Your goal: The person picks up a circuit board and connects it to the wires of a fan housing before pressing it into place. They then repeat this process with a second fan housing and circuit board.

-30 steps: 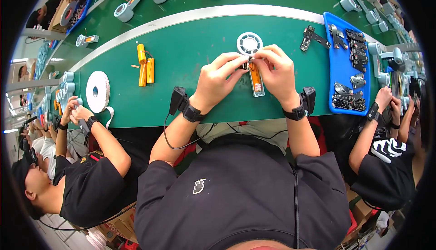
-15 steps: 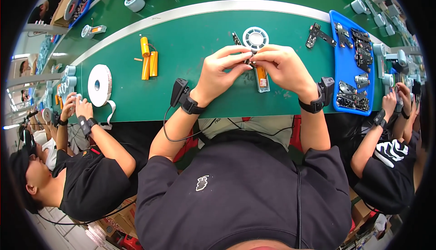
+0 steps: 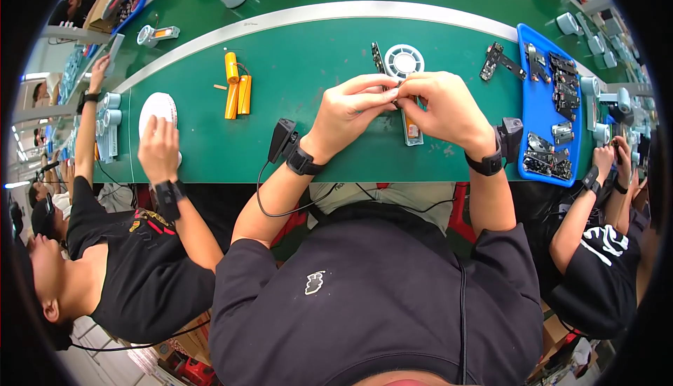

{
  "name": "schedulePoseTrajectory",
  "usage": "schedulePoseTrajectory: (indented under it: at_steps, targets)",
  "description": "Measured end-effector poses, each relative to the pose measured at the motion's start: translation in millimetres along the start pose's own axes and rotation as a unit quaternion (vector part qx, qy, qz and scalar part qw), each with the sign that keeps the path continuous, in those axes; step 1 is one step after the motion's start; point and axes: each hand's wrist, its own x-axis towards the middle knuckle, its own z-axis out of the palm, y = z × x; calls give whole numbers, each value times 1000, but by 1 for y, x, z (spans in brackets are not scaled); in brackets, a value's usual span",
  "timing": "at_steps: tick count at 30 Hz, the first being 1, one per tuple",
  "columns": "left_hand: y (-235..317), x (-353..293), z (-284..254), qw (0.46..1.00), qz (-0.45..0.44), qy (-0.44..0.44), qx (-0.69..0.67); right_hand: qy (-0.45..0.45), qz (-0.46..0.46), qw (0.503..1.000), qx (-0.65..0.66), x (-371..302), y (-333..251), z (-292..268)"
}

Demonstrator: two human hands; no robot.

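Observation:
My left hand (image 3: 354, 109) and my right hand (image 3: 445, 109) meet over the green table (image 3: 308, 148), fingertips pinched together on a small dark part I cannot make out. Just below the fingers lies a narrow clear strip-shaped piece with an orange end (image 3: 412, 131). A round white fan-like part (image 3: 404, 60) sits just beyond my hands, with a slim black circuit strip (image 3: 377, 57) to its left. Both wrists wear black bands with small black boxes.
Orange cylindrical cells (image 3: 237, 88) lie at the left. A blue tray (image 3: 538, 116) of dark parts stands at the right. A person on my left has a hand on a white tape roll (image 3: 155, 109); another person (image 3: 603, 260) works at the right.
My hands stay pinched together at the same spot. The person at my left has lifted a hand onto the white roll and stretched the other arm far left.

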Motion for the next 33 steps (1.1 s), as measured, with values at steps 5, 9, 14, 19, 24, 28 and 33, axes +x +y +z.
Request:
schedulePoseTrajectory:
  at_steps: [5,9,14,19,24,28,33]
  targets:
    - [6,0,-1,1000,0,-14,5,-19,87,991,103,-1,-4,-5]
    - [6,-1,1,1000,-1,-7,26,-7,51,992,112,-2,4,-1]
    - [4,-3,4,999,22,15,37,5,95,985,147,-5,-4,6]
    - [5,-1,1,998,17,-7,68,69,86,976,190,-12,-1,22]
    - [9,2,1,998,-19,14,55,112,102,968,198,-19,2,30]
    - [12,3,1,998,-24,31,53,143,134,951,240,-27,-8,38]
    - [11,3,5,997,-25,47,52,141,184,931,281,-34,-7,44]
